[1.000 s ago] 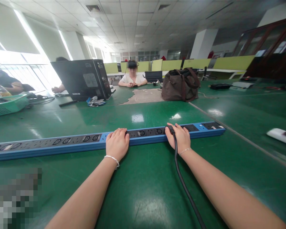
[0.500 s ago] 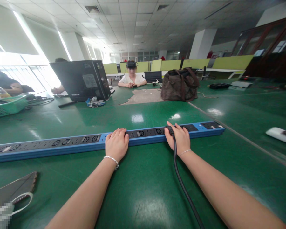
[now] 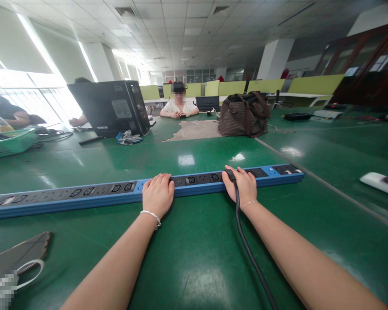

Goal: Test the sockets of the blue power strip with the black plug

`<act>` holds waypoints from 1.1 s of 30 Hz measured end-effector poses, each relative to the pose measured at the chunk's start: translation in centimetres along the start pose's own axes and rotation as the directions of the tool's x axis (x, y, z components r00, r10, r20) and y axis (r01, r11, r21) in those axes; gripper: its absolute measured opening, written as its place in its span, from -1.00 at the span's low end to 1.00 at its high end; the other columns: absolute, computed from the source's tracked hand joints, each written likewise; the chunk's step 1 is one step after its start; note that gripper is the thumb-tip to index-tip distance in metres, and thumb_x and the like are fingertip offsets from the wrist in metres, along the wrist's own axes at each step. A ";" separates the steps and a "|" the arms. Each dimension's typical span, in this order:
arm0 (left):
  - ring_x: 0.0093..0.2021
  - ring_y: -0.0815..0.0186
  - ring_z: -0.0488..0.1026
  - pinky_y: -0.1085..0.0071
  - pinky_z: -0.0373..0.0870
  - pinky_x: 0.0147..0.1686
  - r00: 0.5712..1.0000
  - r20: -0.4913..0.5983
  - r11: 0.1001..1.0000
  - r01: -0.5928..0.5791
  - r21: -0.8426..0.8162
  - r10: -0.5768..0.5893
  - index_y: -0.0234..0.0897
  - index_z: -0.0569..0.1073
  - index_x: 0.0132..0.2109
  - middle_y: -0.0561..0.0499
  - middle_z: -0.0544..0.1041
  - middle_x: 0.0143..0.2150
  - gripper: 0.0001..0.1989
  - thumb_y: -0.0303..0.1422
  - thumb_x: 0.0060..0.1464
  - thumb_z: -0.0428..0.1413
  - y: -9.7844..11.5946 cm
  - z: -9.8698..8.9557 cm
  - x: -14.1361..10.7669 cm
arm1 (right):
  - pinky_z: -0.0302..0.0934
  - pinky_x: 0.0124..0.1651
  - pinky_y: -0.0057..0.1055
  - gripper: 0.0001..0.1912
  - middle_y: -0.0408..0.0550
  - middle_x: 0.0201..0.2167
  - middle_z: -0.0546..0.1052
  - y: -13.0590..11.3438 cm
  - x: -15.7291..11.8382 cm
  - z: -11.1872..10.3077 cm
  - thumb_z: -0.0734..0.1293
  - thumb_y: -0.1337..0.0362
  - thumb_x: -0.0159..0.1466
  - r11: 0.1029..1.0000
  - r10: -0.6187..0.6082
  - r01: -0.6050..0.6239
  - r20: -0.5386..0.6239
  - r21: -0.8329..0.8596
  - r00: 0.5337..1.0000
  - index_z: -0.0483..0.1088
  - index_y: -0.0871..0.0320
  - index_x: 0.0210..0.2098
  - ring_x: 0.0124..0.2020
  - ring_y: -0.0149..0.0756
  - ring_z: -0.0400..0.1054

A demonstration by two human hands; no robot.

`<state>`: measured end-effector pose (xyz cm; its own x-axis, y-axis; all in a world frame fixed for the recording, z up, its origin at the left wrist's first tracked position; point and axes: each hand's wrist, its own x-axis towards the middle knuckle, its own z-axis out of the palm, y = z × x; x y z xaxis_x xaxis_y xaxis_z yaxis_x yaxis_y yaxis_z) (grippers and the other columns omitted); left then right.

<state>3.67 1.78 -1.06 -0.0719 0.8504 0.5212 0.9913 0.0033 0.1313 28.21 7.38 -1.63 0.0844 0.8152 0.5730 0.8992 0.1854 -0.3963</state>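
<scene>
A long blue power strip (image 3: 194,188) with black sockets lies across the green table. My left hand (image 3: 158,193) is closed over it near the middle, fingers over the far edge and thumb on the near side. Farther right, my right hand (image 3: 244,187) grips the black power plug (image 3: 230,174), which sits at a socket of the strip; the hand hides how deep it is in. From the plug a thick black cable (image 3: 245,241) runs down towards me, past my right wrist. Several bare sockets show between the two hands.
A phone (image 3: 22,252) with a white loop lies at the near left. Behind the strip stand a black computer case (image 3: 110,107), gloves (image 3: 128,137) and a brown bag (image 3: 244,114). A green basket (image 3: 11,144) is at the left. A person (image 3: 179,105) sits opposite; another is at the left.
Almost nothing differs. The view and my right hand have shifted very slightly; both hands keep their hold on the strip and the plug.
</scene>
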 end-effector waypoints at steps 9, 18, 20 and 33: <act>0.08 0.21 0.34 0.20 0.14 0.08 1.000 0.005 1.000 0.003 0.001 -0.003 -0.21 0.40 0.01 -0.05 0.48 0.04 -0.62 -0.26 0.19 -0.20 0.2 -0.3 0.0 | -0.07 0.15 -0.02 -0.68 -0.14 -0.12 0.54 0.3 0.4 0.3 0.16 0.09 0.22 0.999 0.015 -0.015 0.013 0.045 1.000 0.48 -0.02 -0.19 0.06 -0.09 0.27; 0.09 0.20 0.33 0.20 0.13 0.08 1.000 0.014 1.000 0.004 0.010 -0.004 -0.20 0.38 0.03 -0.04 0.47 0.05 -0.61 -0.26 0.20 -0.21 0.2 -0.2 0.0 | -0.09 0.15 -0.13 -0.63 -0.01 -0.13 0.54 0.8 0.0 1.0 0.14 0.10 0.26 0.996 -0.083 0.084 -0.060 0.016 0.995 0.43 0.08 -0.08 0.05 -0.17 0.30; 0.10 0.20 0.33 0.19 0.13 0.08 1.000 0.014 1.000 0.003 0.010 -0.003 -0.20 0.38 0.03 -0.03 0.47 0.06 -0.61 -0.25 0.20 -0.21 0.1 -0.2 0.0 | -0.07 0.14 -0.16 -0.64 -0.01 -0.14 0.55 0.9 0.1 1.1 0.14 0.11 0.26 0.995 -0.084 0.087 -0.071 0.043 0.994 0.44 0.10 -0.11 0.04 -0.19 0.32; 0.08 0.19 0.34 0.19 0.14 0.08 1.000 0.014 1.000 0.003 0.015 -0.004 -0.19 0.39 0.04 -0.05 0.47 0.05 -0.60 -0.24 0.19 -0.20 0.2 -0.3 0.0 | 0.04 0.10 -0.19 -0.62 0.01 -0.20 0.56 0.8 0.5 1.0 0.11 0.07 0.27 0.982 -0.024 0.038 -0.074 0.187 0.997 0.46 0.11 -0.19 -0.04 -0.17 0.38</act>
<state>3.81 1.62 -0.80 -0.0740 0.8576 0.5090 0.9926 0.0142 0.1204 28.56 8.49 -2.37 0.0941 0.7677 0.6339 0.8053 0.3156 -0.5018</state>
